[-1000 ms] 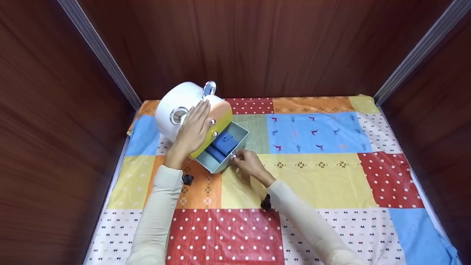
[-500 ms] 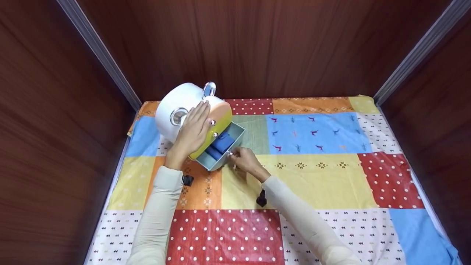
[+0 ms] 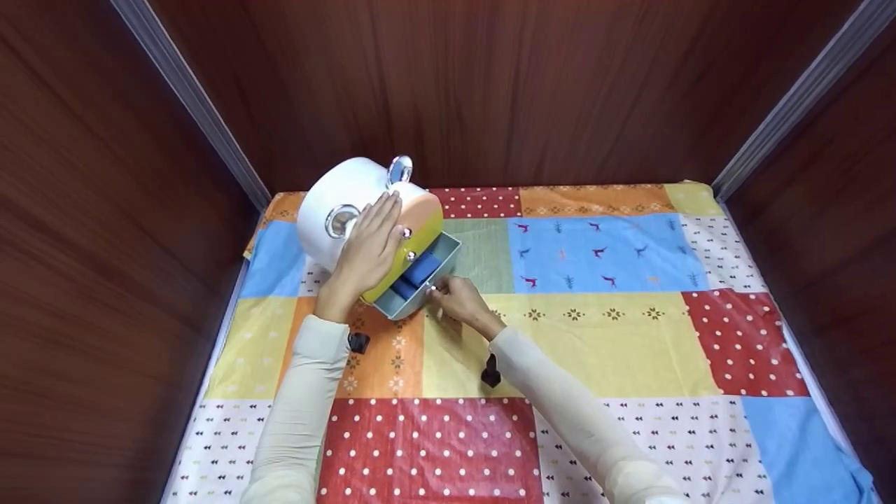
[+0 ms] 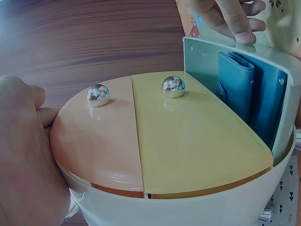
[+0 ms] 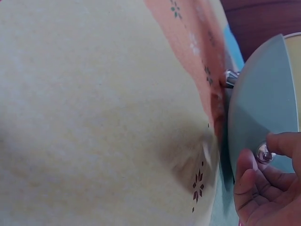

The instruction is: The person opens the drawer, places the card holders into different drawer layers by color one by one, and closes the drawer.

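A round white drawer box (image 3: pixel 336 203) stands at the back left of the patchwork cloth. My left hand (image 3: pixel 374 231) lies flat on its top, fingers straight, also seen as my left hand (image 4: pixel 23 155) beside the peach drawer front (image 4: pixel 99 136) and the yellow drawer front (image 4: pixel 197 141). The grey drawer (image 3: pixel 392 302) sticks out partly, with a blue wallet (image 3: pixel 418 271) in it, the same blue wallet (image 4: pixel 249 94) standing on edge. My right hand (image 3: pixel 437 288) pinches the drawer's silver knob (image 5: pixel 263 153) between thumb and fingers (image 5: pixel 282 143).
The patchwork cloth (image 3: pixel 602 336) covers the table, which is closed in by dark wooden walls (image 3: pixel 490 84) at the back and both sides. The box has chrome ring handles (image 3: pixel 399 169). Black wrist-camera mounts (image 3: pixel 490 374) sit on both sleeves.
The grey drawer has slid further into the box, with my right hand following it on the knob. Less of the blue wallet shows. My left hand has stayed on the box.
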Tool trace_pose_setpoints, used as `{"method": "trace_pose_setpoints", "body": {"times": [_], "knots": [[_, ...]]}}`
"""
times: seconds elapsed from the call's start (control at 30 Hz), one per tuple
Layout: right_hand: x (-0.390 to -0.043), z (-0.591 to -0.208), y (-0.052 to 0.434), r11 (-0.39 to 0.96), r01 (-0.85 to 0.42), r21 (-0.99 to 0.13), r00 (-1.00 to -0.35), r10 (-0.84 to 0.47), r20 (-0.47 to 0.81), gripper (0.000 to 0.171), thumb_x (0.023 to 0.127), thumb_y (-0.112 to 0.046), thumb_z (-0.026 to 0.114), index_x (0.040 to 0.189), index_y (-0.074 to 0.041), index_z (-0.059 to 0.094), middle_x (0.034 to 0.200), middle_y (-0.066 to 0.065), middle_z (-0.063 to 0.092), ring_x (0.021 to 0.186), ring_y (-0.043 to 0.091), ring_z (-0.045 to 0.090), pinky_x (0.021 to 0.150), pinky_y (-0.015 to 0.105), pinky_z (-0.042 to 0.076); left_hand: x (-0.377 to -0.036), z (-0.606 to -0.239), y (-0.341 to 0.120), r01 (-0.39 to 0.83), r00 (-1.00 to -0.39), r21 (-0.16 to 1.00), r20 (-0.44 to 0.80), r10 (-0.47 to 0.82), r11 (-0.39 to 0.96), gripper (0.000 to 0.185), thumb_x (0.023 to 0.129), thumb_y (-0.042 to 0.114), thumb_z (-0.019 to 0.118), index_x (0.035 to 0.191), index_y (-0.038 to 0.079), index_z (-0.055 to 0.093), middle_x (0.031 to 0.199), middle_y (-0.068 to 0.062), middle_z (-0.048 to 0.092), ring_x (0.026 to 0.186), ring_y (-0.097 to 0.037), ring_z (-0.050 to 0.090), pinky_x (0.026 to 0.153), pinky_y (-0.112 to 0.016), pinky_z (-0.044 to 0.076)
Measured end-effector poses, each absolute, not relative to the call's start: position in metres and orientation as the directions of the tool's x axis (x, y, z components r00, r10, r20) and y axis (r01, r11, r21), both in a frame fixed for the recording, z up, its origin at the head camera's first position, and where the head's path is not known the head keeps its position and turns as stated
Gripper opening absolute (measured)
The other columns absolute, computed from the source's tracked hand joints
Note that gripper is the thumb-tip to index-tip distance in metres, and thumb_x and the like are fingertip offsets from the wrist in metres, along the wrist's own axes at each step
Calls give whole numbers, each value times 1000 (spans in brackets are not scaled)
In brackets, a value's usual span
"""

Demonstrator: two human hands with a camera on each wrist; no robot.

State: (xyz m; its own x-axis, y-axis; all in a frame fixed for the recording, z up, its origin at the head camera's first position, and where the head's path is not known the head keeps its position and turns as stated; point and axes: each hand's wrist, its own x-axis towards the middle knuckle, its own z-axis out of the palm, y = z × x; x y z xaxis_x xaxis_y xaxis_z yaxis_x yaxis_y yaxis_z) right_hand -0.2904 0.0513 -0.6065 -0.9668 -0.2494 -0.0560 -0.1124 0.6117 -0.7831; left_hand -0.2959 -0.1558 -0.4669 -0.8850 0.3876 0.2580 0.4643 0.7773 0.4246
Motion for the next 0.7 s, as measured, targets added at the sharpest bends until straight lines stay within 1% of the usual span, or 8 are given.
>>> {"method": "trace_pose_setpoints", "body": {"times": [0.07, 0.13, 0.23, 0.5, 0.7], "knots": [[-292, -607, 50, 613, -107, -782, -967, -247, -62, 22, 105, -21, 66, 102, -1, 74, 95, 11, 74, 77, 14, 62, 66, 25, 52, -296, -467, -155, 463, -886, 426, 254, 388, 777, 57, 117, 28, 33, 168, 5, 26, 178, -11, 24, 167, -29, 16, 139, -44, 8], [-293, -607, 49, 615, -104, -781, -968, -245, -64, 22, 105, -21, 66, 103, -1, 74, 97, 12, 75, 79, 15, 63, 67, 27, 54, -296, -466, -155, 460, -888, 426, 249, 387, 779, 57, 117, 29, 32, 169, 5, 25, 178, -10, 23, 168, -29, 16, 139, -44, 8], [-295, -607, 47, 619, -107, -778, -969, -239, -57, 21, 104, -21, 66, 103, -1, 74, 98, 12, 76, 81, 16, 62, 69, 27, 54, -297, -466, -155, 455, -890, 425, 245, 385, 782, 57, 117, 30, 32, 169, 6, 25, 178, -10, 23, 168, -28, 16, 139, -43, 8], [-295, -605, 42, 608, -101, -787, -971, -233, -56, 20, 104, -19, 66, 99, -1, 73, 91, 9, 73, 73, 14, 59, 60, 23, 47, -296, -467, -156, 453, -891, 421, 245, 382, 786, 58, 117, 31, 30, 169, 7, 24, 179, -9, 22, 168, -27, 15, 139, -43, 7], [-300, -607, 37, 626, -104, -773, -972, -227, -54, 21, 104, -20, 67, 96, -2, 73, 86, 4, 68, 73, 13, 56, 59, 23, 43, -295, -468, -156, 467, -883, 424, 276, 380, 776, 57, 117, 28, 34, 168, 4, 28, 177, -11, 27, 167, -29, 19, 139, -44, 9]]}}
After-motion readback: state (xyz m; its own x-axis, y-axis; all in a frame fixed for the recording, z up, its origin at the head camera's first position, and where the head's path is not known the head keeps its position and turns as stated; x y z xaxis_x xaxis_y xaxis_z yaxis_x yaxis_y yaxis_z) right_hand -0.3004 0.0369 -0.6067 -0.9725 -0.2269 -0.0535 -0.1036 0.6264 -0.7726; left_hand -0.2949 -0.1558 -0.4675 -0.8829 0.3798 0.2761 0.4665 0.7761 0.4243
